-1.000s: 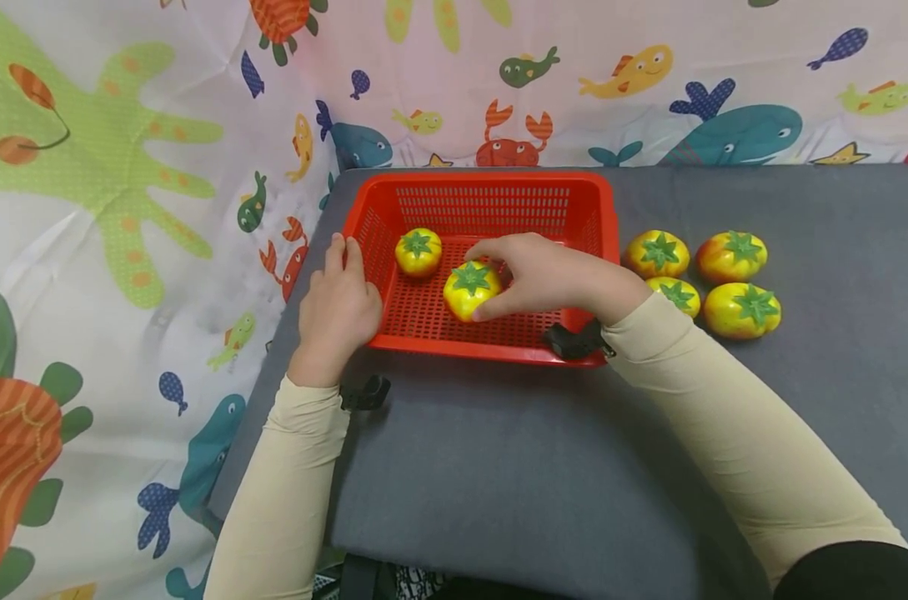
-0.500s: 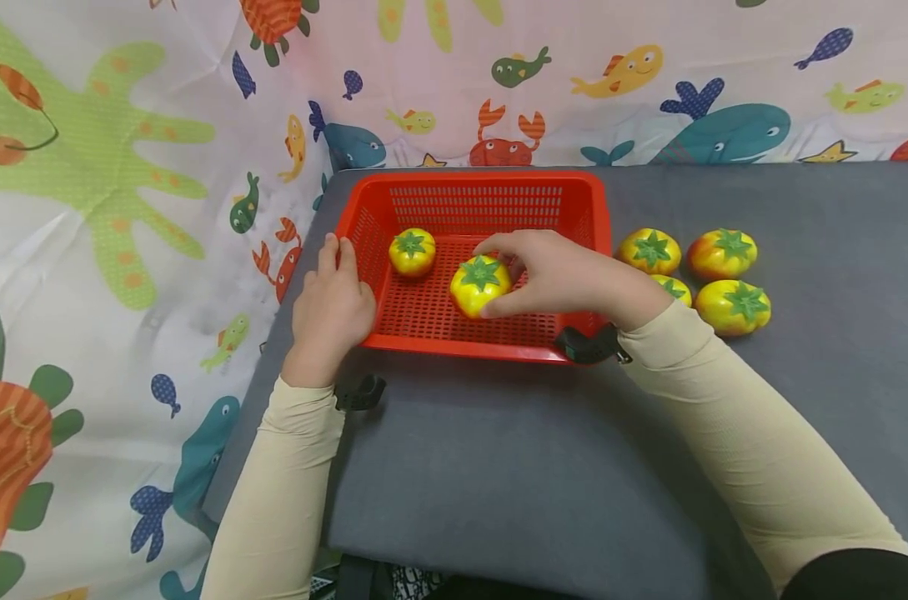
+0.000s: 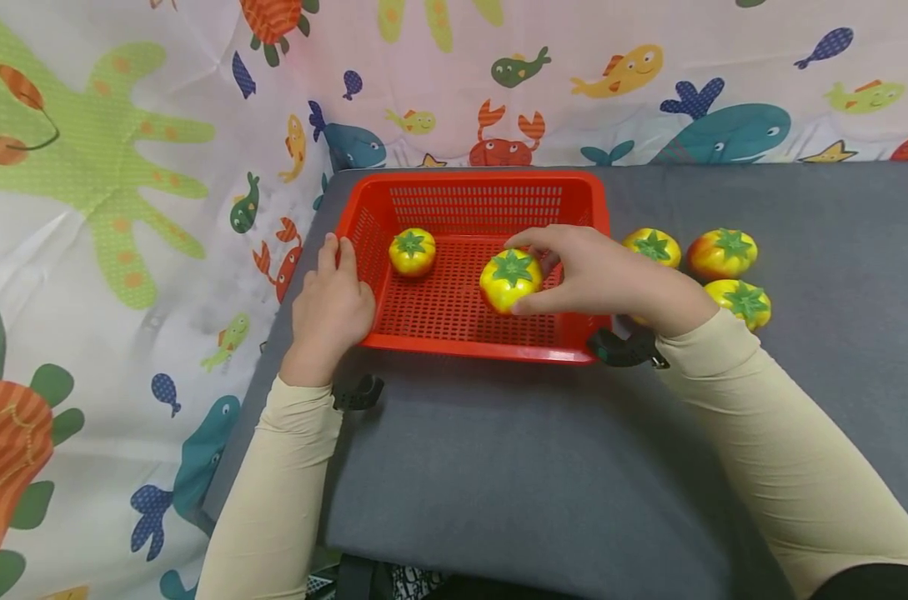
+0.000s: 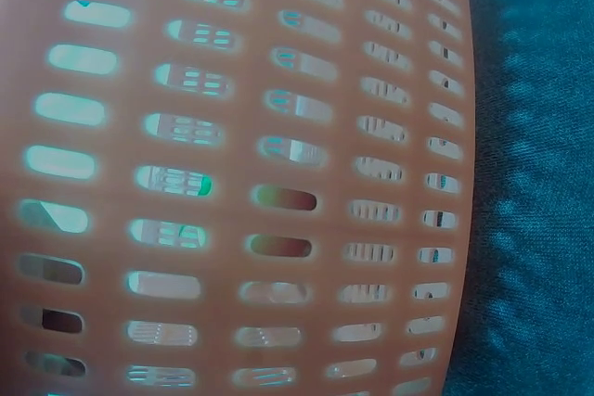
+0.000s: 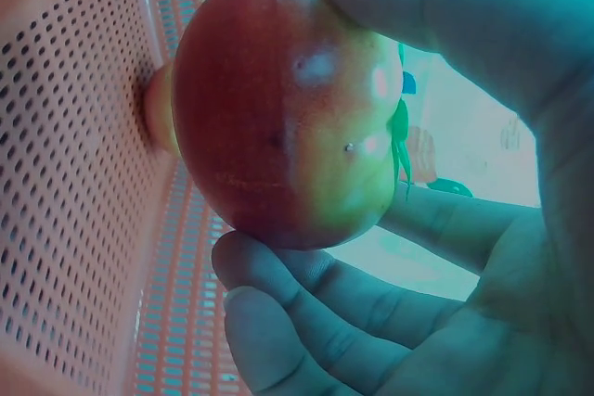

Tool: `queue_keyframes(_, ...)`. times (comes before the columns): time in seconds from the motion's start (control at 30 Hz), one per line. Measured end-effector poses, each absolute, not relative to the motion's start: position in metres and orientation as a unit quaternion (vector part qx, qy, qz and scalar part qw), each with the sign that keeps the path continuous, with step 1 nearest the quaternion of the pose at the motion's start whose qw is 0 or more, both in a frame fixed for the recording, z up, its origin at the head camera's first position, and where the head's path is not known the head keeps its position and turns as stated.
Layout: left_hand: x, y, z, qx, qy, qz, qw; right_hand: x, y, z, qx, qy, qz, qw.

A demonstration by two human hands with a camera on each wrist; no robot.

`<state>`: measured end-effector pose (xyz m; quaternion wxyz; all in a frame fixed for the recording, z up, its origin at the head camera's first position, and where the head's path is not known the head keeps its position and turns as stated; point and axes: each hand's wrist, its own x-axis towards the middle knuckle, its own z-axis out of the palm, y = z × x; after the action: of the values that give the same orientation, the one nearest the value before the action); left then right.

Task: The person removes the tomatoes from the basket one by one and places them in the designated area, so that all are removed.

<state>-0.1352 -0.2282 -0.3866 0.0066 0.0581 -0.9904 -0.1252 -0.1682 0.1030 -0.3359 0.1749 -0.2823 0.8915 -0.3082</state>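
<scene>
My right hand holds a yellow-red toy tomato between thumb and fingers, above the right half of the red plastic basket. In the right wrist view, the held tomato's reddish underside shows, clear of the basket floor. A second toy tomato sits in the basket's left part. At the basket's left rim, my left hand grips the edge; its thumb is hidden. Only the perforated basket wall fills most of the left wrist view, with no fingers showing.
On the grey table, right of the basket, lie several more toy tomatoes; my right hand and wrist partly cover some. A curtain with sea animals hangs behind and to the left.
My right hand has moved the held toy tomato rightward and slightly away from me, over the basket. My left hand stays at the rim. The head view shifted slightly at first.
</scene>
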Motion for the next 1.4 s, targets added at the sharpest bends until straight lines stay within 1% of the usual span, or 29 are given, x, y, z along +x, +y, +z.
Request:
queue_keyframes(0.37, -0.136, -0.227, -0.386, 0.061, -0.991, -0.123, -0.001, -0.153, 0.128, -0.329, -0.263, 0.896, -0.316, 0.166)
queue_keyframes(0.83, -0.137, -0.226, -0.389, 0.061, -0.991, -0.122, -0.004, -0.137, 0.165, -0.336, -0.228, 0.902, -0.339, 0.139)
queue_keyframes(1.4, -0.136, -0.228, -0.388, 0.062, -0.991, -0.121, -0.002, -0.121, 0.193, -0.337, -0.225, 0.905, -0.347, 0.099)
